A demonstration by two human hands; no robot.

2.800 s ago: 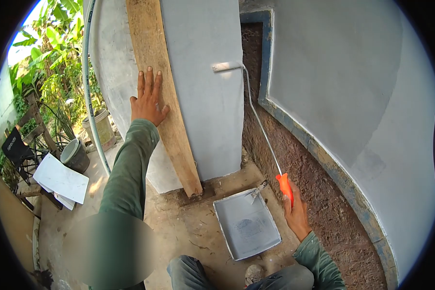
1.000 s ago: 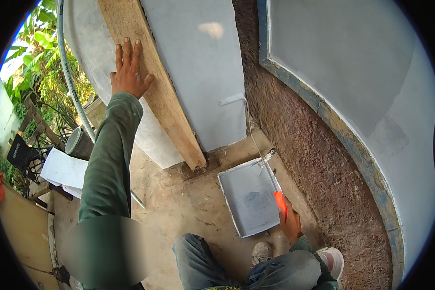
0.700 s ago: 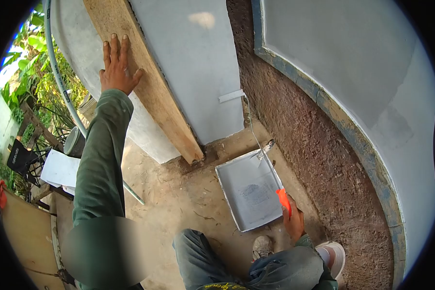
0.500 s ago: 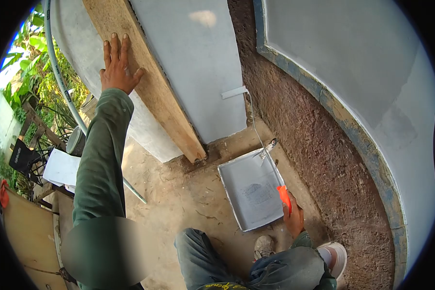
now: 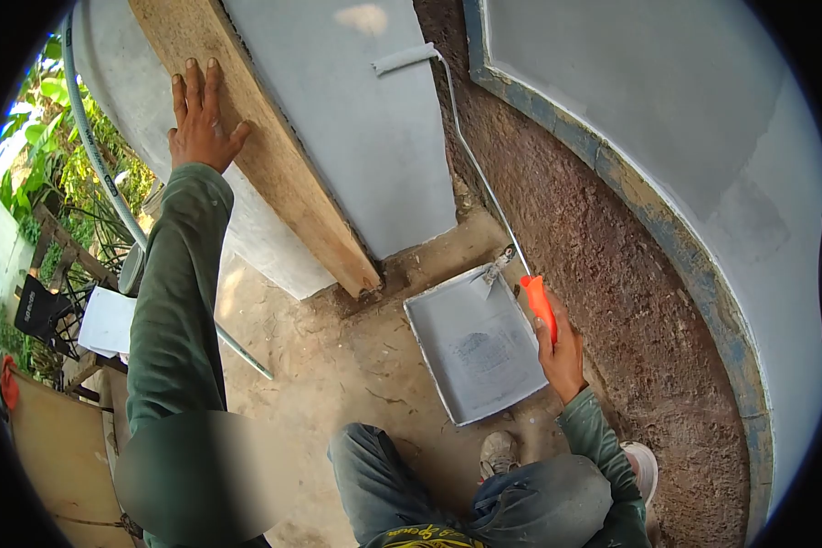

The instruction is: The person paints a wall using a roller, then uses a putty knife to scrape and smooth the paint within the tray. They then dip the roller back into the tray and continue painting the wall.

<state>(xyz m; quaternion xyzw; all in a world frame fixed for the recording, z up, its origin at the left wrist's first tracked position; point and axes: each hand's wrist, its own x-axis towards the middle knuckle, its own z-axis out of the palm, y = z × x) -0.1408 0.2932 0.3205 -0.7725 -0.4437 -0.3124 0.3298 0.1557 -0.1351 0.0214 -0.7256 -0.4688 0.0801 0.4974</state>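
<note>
My left hand (image 5: pixel 201 128) lies with fingers spread on a long wooden board (image 5: pixel 279 173), which leans along the edge of a grey painted panel (image 5: pixel 347 137). In my right hand (image 5: pixel 562 352) is the orange handle of a paint roller (image 5: pixel 404 59), fingers wrapped round it. The thin metal rod runs up from the handle, and the roller's sleeve rests against the panel near its right edge. Below the panel, on the ground, sits a paint tray (image 5: pixel 438 365) with grey paint in it. A paintbrush (image 5: pixel 500 263) lies across the tray's far right corner.
A rough brown strip (image 5: pixel 603 265) and a curved grey wall (image 5: pixel 648 82) with a blue-grey border run along the right. At left are a hose (image 5: pixel 110 164), a bucket (image 5: pixel 132 269), a dark folding chair (image 5: pixel 41 306) and plants. My shoe (image 5: pixel 500 454) is near the tray.
My right hand has risen and pushed the roller farther up the panel, its sleeve moving up and left. The left hand stays on the board; the whole view has shifted slightly.
</note>
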